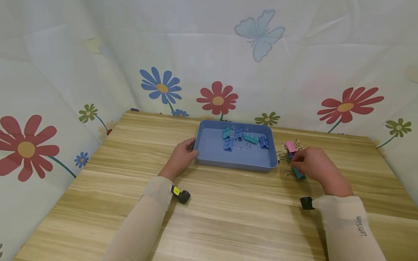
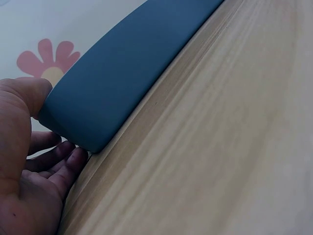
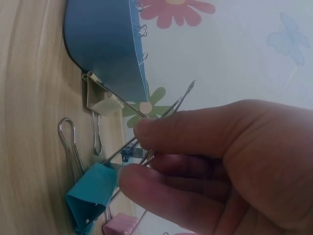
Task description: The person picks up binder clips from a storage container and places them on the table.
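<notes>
Gripping the blue tray [image 1: 212, 161] with the left hand [image 1: 180, 156], pinching a binder clip [image 3: 180, 101] by its handles in the right hand [image 1: 314, 165], beside the tray's right end. Apparently mid-pickup; calls for lifting past the teal clip [image 3: 94, 184].

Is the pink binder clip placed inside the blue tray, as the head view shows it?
No, the pink binder clip lies outside the blue tray, to its right, close to the right hand.
</notes>
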Tool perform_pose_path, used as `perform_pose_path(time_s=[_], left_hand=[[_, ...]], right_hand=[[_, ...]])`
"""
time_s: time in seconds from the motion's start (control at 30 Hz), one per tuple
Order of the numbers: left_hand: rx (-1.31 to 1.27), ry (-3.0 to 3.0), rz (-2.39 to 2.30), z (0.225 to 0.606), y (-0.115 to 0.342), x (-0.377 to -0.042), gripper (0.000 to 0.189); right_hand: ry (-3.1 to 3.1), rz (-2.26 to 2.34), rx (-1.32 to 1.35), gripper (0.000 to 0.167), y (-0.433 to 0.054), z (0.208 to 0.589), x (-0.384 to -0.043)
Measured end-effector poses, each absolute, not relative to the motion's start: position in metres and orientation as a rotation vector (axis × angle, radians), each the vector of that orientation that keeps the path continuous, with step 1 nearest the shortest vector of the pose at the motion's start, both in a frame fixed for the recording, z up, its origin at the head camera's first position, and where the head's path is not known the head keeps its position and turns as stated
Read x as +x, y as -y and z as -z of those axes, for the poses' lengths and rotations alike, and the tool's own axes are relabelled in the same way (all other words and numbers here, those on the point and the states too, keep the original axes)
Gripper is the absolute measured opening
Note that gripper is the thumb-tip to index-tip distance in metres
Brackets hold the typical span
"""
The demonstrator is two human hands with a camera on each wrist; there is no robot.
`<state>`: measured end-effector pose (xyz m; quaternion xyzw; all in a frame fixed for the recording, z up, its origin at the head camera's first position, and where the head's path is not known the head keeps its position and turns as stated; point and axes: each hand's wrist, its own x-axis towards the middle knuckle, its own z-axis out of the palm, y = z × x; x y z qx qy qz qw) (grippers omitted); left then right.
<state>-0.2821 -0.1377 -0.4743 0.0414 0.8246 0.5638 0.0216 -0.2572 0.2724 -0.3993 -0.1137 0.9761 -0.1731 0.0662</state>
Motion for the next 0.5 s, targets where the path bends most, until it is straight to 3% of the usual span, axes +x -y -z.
perform_pose_path(time_s=[0.5], left_hand=[[0.162, -2.529, -1.784, 0.473, 0.138, -0.281, 0.063]], right_hand=[[-3.005, 0.517, -0.351, 0.024, -0.276, 0.384, -0.251]])
